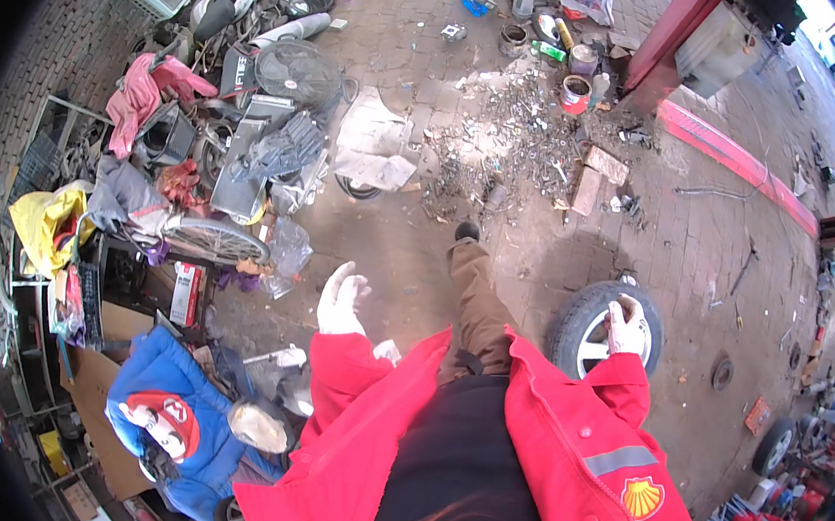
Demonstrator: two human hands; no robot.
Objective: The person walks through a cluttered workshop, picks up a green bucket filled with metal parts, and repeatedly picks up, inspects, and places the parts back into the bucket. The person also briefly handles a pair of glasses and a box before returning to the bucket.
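Red jacket (563,420), unfastened
Left hand (340,303) empty, fingers loosely spread; right hand (626,329) over a wheel (590,350), I can't tell whether gripping.

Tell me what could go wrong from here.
Slipping: loose metal bits lie scattered ahead of the shoe and could roll or jab underfoot.
Rolling: the right hand overlaps the wheel in view, but contact is unclear; without a firm hold, it might roll or tip if bumped.
Sliding: the fan sits in a crowded pile on the left, which might shift if brushed.
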